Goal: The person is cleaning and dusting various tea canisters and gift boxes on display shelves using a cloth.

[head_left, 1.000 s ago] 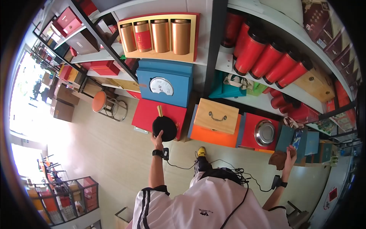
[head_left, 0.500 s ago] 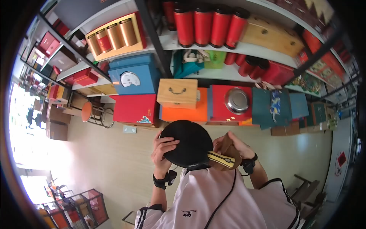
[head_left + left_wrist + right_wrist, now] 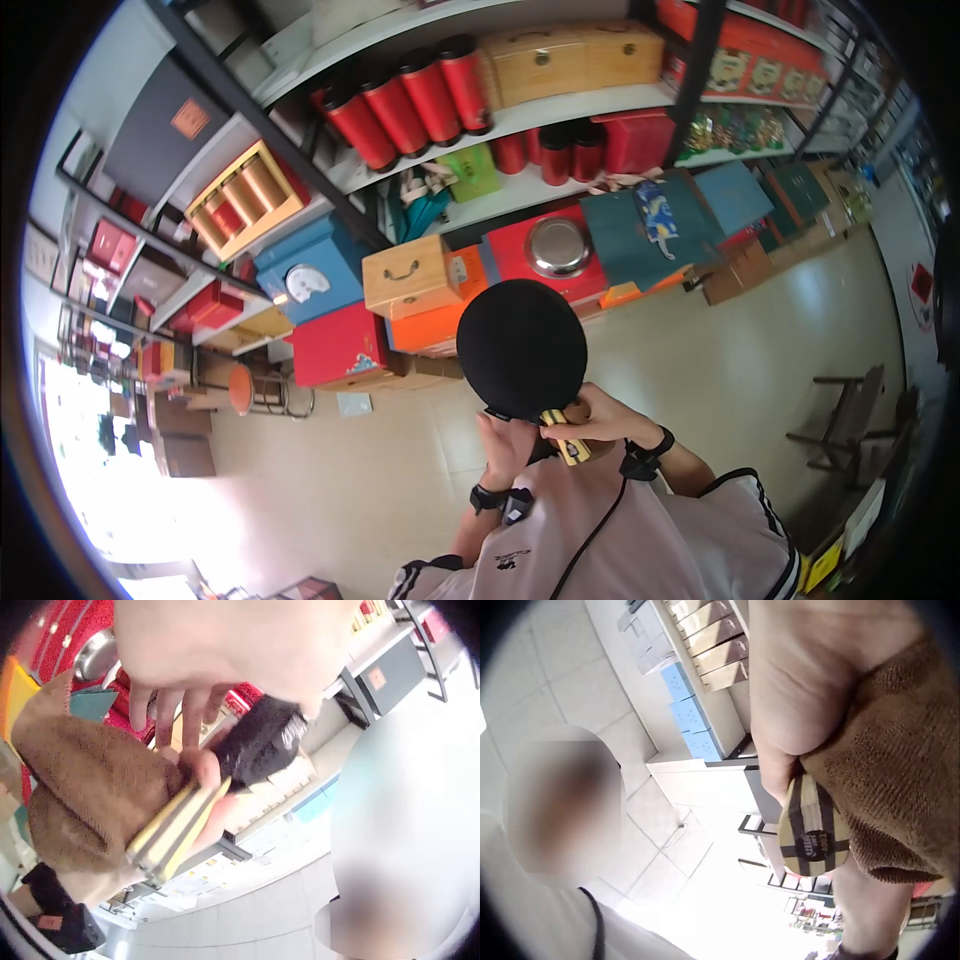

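A small black frying pan (image 3: 522, 345) is held up in front of the chest, its round black face towards the head camera. My right hand (image 3: 605, 415) grips its yellow-and-black striped handle (image 3: 566, 440) together with a brown towel (image 3: 900, 757). In the left wrist view the towel hangs in folds beside the handle. My left hand (image 3: 505, 445) is at the pan's lower edge with the fingers extended, partly hidden behind the pan in the head view. White lettering shows on a black part (image 3: 274, 742) near the handle.
Boxes line the shelf front: a wooden box (image 3: 410, 278), a red box (image 3: 335, 345), and a dark green box (image 3: 690, 225) bearing a blue patterned cloth (image 3: 656, 215). A steel bowl (image 3: 558, 247) sits among them. A wooden chair (image 3: 845, 420) stands at the right, an orange stool (image 3: 242, 388) at the left.
The right hand brought the towel over to the pan and now holds the handle too. The left hand let go of the pan's side and straightened. The view turned right.
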Action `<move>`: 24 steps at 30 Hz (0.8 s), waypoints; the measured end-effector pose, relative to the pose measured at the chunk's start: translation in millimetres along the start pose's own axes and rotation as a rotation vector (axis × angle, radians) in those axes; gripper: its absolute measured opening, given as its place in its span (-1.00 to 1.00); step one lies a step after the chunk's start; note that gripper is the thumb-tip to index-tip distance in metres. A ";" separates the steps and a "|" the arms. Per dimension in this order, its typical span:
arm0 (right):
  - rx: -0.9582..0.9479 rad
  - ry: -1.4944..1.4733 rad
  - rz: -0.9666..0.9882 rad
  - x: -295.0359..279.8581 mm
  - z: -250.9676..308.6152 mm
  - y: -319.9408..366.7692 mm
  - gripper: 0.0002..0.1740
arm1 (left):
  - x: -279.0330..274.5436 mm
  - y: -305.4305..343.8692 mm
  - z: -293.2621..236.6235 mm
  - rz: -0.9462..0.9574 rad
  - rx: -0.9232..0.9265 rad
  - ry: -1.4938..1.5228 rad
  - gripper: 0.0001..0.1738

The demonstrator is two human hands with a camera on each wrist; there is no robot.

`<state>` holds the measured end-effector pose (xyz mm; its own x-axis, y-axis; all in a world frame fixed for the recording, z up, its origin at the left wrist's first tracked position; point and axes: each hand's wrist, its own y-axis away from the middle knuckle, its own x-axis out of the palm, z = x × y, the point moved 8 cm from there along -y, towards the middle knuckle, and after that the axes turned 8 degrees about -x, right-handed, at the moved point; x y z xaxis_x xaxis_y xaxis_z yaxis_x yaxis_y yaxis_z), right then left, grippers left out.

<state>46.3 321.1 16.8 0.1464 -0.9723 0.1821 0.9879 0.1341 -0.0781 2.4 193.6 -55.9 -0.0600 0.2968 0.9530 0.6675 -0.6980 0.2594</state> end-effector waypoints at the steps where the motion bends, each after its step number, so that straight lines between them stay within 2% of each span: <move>1: -0.037 0.173 -0.048 -3.6 0.0 7.6 -0.64 | -15.7 5.3 8.6 0.067 -0.002 -0.297 -0.38; 2: -0.038 0.173 -0.071 -2.3 -2.4 16.1 -0.64 | -9.2 10.5 17.7 0.139 0.003 -0.589 -0.40; 3: -0.011 0.332 -0.080 -0.4 -6.2 23.6 -0.54 | -31.1 8.9 23.3 -0.133 -0.106 -0.665 -0.38; 4: 0.014 0.491 -0.079 0.7 -10.8 28.3 -0.44 | -31.5 7.7 24.2 -0.131 -0.108 -0.668 -0.38; 5: 0.275 0.660 0.093 0.6 -45.8 37.0 -0.42 | -33.0 4.1 25.1 -0.110 -0.136 -0.662 -0.40; 6: 0.268 0.660 0.090 -1.8 -45.7 44.4 -0.42 | -32.0 0.9 25.2 -0.089 -0.166 -0.657 -0.41; 7: 0.146 0.660 0.042 -4.3 -35.8 51.7 -0.45 | -6.8 -0.4 22.8 -0.053 -0.144 -0.717 -0.58; 8: 0.022 0.659 -0.003 -8.0 -24.3 60.0 -0.47 | -4.0 3.6 19.6 -0.053 -0.140 -0.719 -0.58; 9: 0.041 0.647 -0.049 -18.3 -2.1 67.7 -0.53 | -7.0 6.7 15.0 -0.106 -0.177 -0.679 -0.68; 11: -0.017 0.364 -0.297 -43.2 44.5 79.2 -0.58 | -7.3 11.1 10.4 -0.181 -0.260 -0.670 -0.82; 13: -0.356 0.085 -0.763 -74.8 70.8 108.3 -0.67 | -16.9 14.8 13.3 -0.106 -0.309 -0.694 -0.82; 14: -0.354 0.090 -0.772 -71.0 73.7 106.3 -0.67 | -20.4 18.5 19.5 -0.032 -0.356 -0.715 -0.82; 16: -0.729 0.128 -0.995 -62.9 104.2 106.1 -0.64 | -19.5 24.0 27.8 -0.020 -0.400 -0.787 -0.79; 18: -0.729 0.805 -0.720 -34.3 108.4 68.2 -0.51 | -3.4 34.4 39.4 0.003 -0.402 -0.876 -0.76; 20: -0.537 1.088 -0.443 -4.3 73.1 31.8 -0.49 | 2.8 36.8 49.7 0.069 -0.417 -0.966 -0.73; 22: -0.547 0.891 -0.452 10.5 58.1 37.0 -0.47 | 0.9 39.6 50.8 0.056 -0.351 -0.953 -0.73; 24: -0.630 0.941 -0.361 38.2 53.8 44.3 -0.39 | -9.2 41.3 49.6 0.059 -0.312 -0.935 -0.72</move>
<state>98.4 300.2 73.0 -0.4904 -0.7285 -0.4783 0.7264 -0.0385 -0.6862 67.4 194.4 -61.6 0.6678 0.5575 0.4932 0.4166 -0.8290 0.3730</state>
